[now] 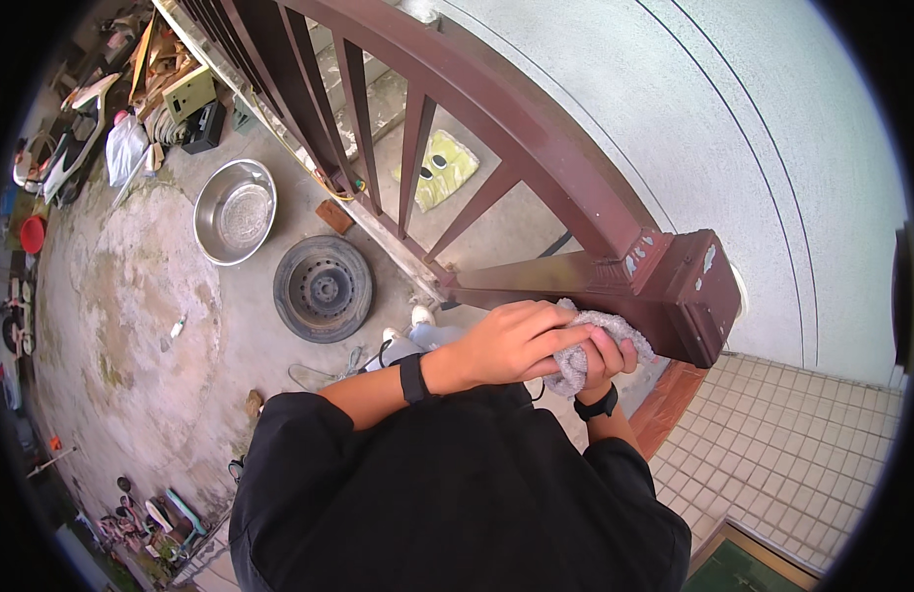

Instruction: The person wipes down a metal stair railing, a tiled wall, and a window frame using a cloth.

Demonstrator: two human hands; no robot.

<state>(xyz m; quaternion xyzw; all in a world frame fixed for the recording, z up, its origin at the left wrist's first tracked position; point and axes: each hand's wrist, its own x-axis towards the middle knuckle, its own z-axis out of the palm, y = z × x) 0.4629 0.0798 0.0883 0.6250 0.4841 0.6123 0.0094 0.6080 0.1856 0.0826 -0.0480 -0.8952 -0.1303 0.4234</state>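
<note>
A grey cloth (572, 369) is bunched between my two hands, right beside the dark brown railing post (664, 301). My left hand (516, 340) reaches in from the left, its fingers bent over the cloth's upper side. Around the cloth's right part curl the fingers of my right hand (605, 357). The cloth seems to touch the near side of the post, though my hands partly hide the contact. Paint has flaked off in pale patches near the post's thick top. From there a curved handrail (506, 109) with slanting bars runs up and left.
A spare wheel (325, 289) and a metal basin (235, 212) rest on the concrete floor at left. Behind the bars lies a yellow-green mat (445, 170). A pale wall (763, 128) and tiled wall (792, 434) stand at right. Clutter and a scooter (77, 148) fill the far left.
</note>
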